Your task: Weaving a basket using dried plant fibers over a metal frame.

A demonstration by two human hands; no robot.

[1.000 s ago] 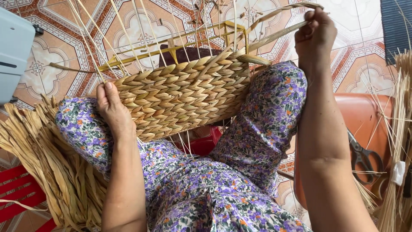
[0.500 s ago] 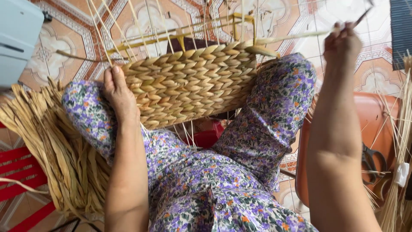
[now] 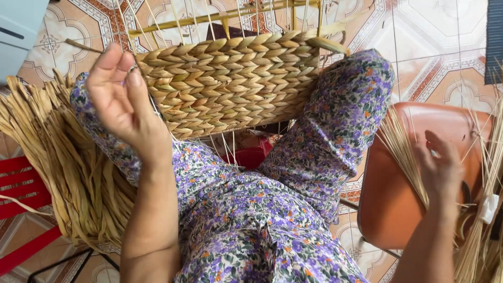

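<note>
Dropped from above the half-woven tan straw basket (image 3: 230, 84) to thin pale straw strands (image 3: 403, 152) on orange plastic chair (image 3: 398, 209): right hand (image 3: 443, 167), grip apart. Left hand (image 3: 123, 102) open at basket's left edge, basket wedged between floral-trousered knees (image 3: 340, 120).

patterned tile floor (image 3: 445, 36), orange plastic stool (image 3: 390, 209) standing on it at right with thin straw strands (image 3: 403, 152) lying across its seat, bundle of dried flat reeds (image 3: 57, 157) at left, over red slats (image 3: 18, 186)
</note>
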